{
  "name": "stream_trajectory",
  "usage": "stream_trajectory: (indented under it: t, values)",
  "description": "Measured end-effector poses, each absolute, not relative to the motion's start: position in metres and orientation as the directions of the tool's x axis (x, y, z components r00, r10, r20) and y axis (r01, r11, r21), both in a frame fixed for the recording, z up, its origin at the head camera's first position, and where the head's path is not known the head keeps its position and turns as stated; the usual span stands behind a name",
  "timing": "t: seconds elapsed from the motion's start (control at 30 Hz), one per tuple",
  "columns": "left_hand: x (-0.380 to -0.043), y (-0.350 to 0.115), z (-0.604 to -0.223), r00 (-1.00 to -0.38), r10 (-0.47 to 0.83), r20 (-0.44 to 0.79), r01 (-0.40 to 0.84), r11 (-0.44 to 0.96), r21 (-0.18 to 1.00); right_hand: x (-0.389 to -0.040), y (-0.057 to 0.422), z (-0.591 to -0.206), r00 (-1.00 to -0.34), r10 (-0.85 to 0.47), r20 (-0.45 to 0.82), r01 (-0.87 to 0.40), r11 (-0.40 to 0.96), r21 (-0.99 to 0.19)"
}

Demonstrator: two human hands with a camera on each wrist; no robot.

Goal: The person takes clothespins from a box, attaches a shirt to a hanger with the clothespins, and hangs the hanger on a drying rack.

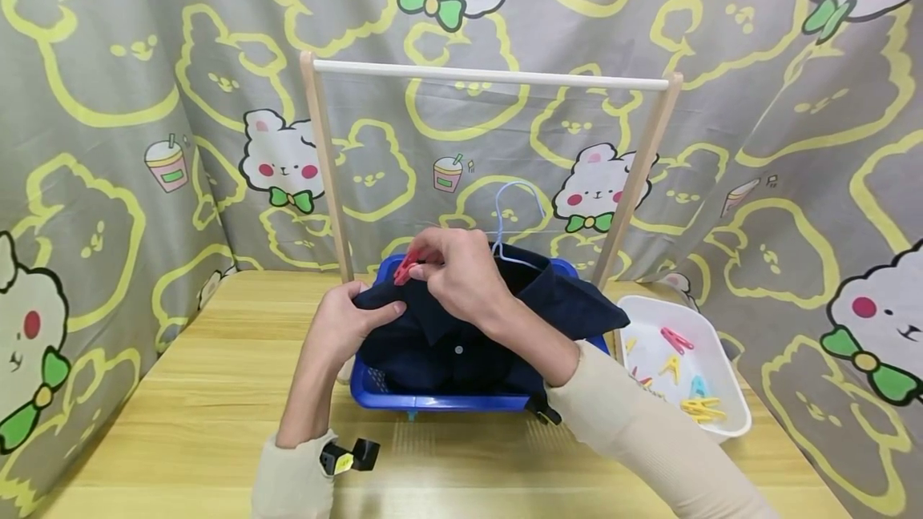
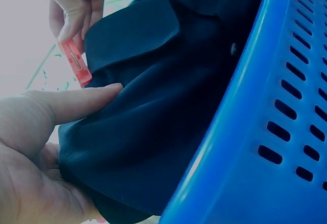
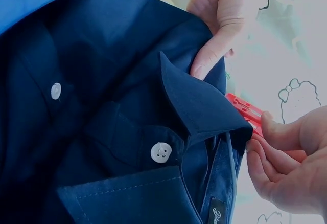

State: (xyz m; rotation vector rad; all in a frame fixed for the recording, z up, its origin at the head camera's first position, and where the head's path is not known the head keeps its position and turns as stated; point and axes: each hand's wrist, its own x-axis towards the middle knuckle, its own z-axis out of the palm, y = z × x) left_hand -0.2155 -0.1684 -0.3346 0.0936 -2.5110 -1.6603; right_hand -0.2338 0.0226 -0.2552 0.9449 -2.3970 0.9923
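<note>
A dark navy button-up shirt (image 1: 469, 343) lies bunched in a blue basket (image 1: 461, 402), with a light blue wire hanger (image 1: 499, 223) in its collar. My left hand (image 1: 349, 323) grips the shirt's shoulder, thumb on top of the cloth. A red clothespin (image 2: 76, 63) is pinched between the thumb and fingers of my right hand (image 1: 461, 271). In the right wrist view, the red clothespin (image 3: 245, 112) sits at the shoulder edge beside the collar, its tip right at the cloth. White buttons (image 3: 161, 152) run down the shirt front.
A white tub (image 1: 731, 359) at the right holds several red, yellow and blue clothespins (image 1: 701, 408). Behind the basket stands a wooden rack with a white crossbar (image 1: 490, 74). A patterned curtain (image 1: 238, 38) surrounds the wooden table (image 1: 216, 391).
</note>
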Motion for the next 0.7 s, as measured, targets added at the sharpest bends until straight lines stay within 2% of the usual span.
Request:
stream_trajectory:
  t: [0.43, 0.7]
  values:
    - [-0.2141, -0.1688, -0.3358, -0.991, -0.100, 0.092, 0.053, 0.338, 0.940, -0.2316, 0.0196, -0.2547, -0.688, -0.476, 0.548, -0.717, 0.562, -0.412]
    - [-0.2139, -0.1685, -0.3354, -0.992, -0.090, 0.088, 0.054, 0.331, 0.942, -0.2305, 0.0199, -0.2531, -0.680, -0.487, 0.548, -0.726, 0.548, -0.414]
